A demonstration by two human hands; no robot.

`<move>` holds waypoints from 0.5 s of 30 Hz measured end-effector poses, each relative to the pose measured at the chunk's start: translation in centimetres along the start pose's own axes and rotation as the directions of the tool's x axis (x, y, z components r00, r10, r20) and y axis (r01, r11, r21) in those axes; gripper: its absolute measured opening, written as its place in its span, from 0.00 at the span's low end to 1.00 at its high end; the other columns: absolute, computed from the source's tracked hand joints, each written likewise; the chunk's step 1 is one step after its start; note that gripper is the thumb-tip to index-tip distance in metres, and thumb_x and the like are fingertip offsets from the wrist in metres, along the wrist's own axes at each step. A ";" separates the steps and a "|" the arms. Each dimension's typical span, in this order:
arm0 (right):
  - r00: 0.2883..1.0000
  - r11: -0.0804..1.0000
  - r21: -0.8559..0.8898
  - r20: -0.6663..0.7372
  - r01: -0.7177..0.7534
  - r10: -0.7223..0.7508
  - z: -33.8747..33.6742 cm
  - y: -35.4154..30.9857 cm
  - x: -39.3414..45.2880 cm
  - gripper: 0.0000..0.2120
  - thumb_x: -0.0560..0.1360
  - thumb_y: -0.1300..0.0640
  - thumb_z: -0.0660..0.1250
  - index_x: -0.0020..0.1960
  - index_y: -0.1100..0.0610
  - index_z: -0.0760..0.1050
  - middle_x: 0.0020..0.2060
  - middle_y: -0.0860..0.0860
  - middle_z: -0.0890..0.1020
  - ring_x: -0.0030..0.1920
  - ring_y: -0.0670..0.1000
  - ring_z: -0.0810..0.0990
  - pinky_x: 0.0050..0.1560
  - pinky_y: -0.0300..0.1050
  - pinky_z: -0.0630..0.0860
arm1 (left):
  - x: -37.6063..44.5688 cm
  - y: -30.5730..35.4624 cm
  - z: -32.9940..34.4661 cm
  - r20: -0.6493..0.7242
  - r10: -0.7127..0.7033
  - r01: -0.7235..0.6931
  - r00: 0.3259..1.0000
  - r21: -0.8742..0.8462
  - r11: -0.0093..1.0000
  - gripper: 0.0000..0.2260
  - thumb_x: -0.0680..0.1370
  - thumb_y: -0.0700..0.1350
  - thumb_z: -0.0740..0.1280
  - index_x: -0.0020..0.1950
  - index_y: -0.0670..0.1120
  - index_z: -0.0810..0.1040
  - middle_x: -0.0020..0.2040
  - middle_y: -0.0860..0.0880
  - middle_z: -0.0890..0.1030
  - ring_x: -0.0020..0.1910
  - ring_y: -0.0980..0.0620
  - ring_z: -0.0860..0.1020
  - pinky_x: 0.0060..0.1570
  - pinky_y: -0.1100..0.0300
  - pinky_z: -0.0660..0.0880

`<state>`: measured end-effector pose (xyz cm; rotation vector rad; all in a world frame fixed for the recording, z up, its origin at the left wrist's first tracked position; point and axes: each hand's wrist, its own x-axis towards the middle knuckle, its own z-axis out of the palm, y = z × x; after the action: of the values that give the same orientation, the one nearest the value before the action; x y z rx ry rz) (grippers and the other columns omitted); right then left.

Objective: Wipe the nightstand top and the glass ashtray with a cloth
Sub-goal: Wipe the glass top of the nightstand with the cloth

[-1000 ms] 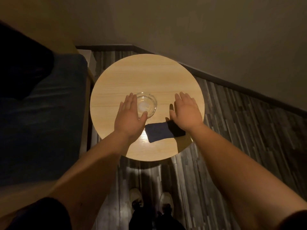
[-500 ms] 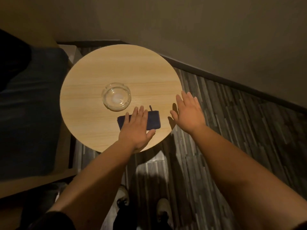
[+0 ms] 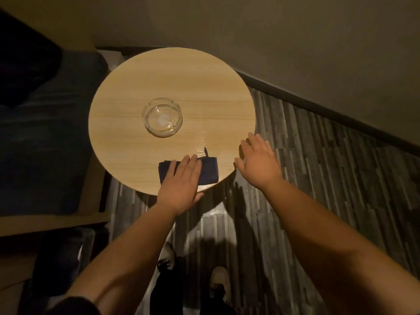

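Both my hands are flat, gripping nothing: left hand (image 3: 181,180) presses the dark cloth (image 3: 208,170) onto the nightstand (image 3: 172,76), right hand (image 3: 258,161) hovers at its edge, ashtray (image 3: 162,117) apart.

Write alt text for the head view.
A left hand lies flat on a dark folded cloth at the near edge of a round wooden nightstand. A glass ashtray stands mid-table; the open right hand hovers at the right rim.
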<state>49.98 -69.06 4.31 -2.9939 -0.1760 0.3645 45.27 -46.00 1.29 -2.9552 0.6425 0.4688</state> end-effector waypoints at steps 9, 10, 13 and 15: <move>0.985 0.983 -0.060 0.034 0.173 -0.172 -1.4 -4.6 -2.2 0.25 0.80 0.49 0.55 0.75 0.57 0.59 0.76 0.56 0.57 0.76 0.57 0.52 0.75 0.52 0.46 | -7.0 1.0 -0.3 -0.064 -0.083 0.069 0.995 -0.196 0.978 0.28 0.69 0.36 0.73 0.68 0.36 0.71 0.66 0.36 0.75 0.63 0.39 0.76 0.63 0.46 0.71; 0.979 0.977 -0.064 0.044 0.201 -0.199 -1.7 -5.8 -2.5 0.25 0.80 0.49 0.54 0.75 0.57 0.59 0.76 0.57 0.57 0.76 0.57 0.52 0.75 0.53 0.47 | -8.4 0.5 -0.5 -0.047 -0.119 0.106 0.992 -0.220 0.970 0.27 0.73 0.36 0.69 0.72 0.36 0.67 0.71 0.36 0.70 0.69 0.40 0.71 0.69 0.47 0.64; 0.950 0.948 -0.083 0.068 0.308 -0.303 -2.8 -10.8 -3.5 0.26 0.80 0.48 0.53 0.75 0.57 0.58 0.76 0.57 0.57 0.76 0.58 0.52 0.75 0.53 0.48 | -13.1 -1.5 -1.4 -0.038 -0.260 0.246 0.965 -0.221 0.944 0.28 0.81 0.43 0.59 0.78 0.41 0.51 0.79 0.42 0.53 0.78 0.45 0.52 0.75 0.52 0.44; 0.918 0.912 -0.106 0.071 0.396 -0.390 -3.5 -14.7 -4.4 0.26 0.81 0.47 0.52 0.75 0.57 0.59 0.76 0.57 0.58 0.76 0.58 0.54 0.75 0.53 0.49 | -17.0 -3.3 -2.0 -0.027 -0.349 0.336 0.937 -0.210 0.918 0.30 0.81 0.44 0.60 0.79 0.42 0.49 0.79 0.43 0.51 0.78 0.46 0.49 0.76 0.51 0.43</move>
<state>45.10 -55.52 10.69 -2.9598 -0.8177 0.3901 32.48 -36.64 8.51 -3.1883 0.0718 0.4288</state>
